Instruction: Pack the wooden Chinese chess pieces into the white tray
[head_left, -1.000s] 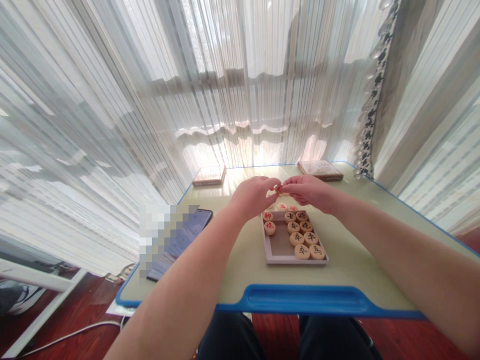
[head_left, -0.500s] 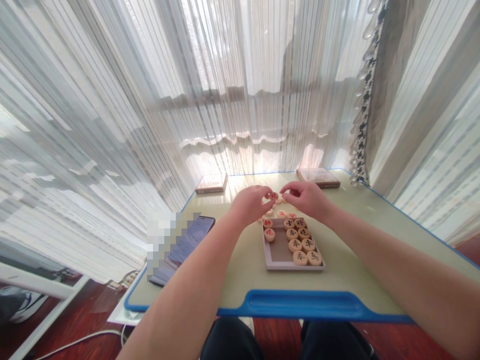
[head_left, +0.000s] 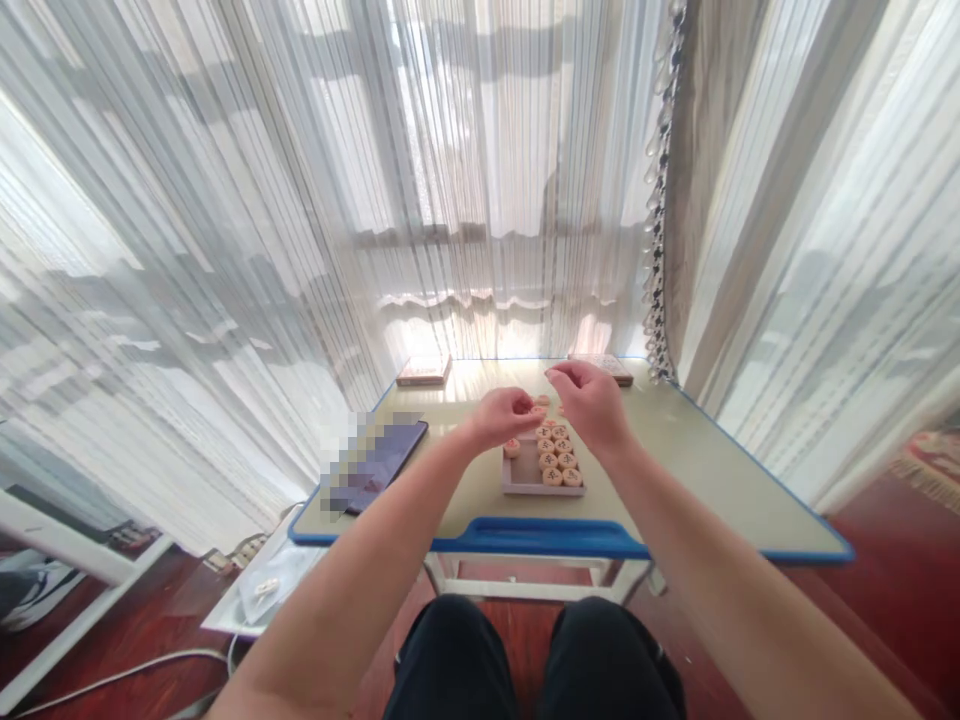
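Note:
A shallow white tray [head_left: 541, 490] holds round wooden Chinese chess pieces with dark characters [head_left: 553, 476] in two columns along its right side. One red-marked piece [head_left: 511, 449] lies at the tray's left. Above the tray's far left edge is my left hand [head_left: 504, 415], its fingers closed at a red-marked piece [head_left: 539, 411]. My right hand [head_left: 589, 400] is raised beyond the tray's far right corner, thumb and fingers pinched together; whatever they hold is hidden. More loose pieces [head_left: 541, 400] lie behind the tray, partly covered by my hands.
A phone [head_left: 386, 465] lies at the table's left. Two flat boxes sit at the far edge, one left [head_left: 424, 371] and one right [head_left: 611, 370]. The table [head_left: 690, 470] has a blue rim with a front groove. Sheer curtains [head_left: 480, 180] hang behind it.
The view has shifted back, so the table looks smaller. My left hand has come nearer the tray with the piece. My right hand has lifted away from the loose pieces, fingers now pinched.

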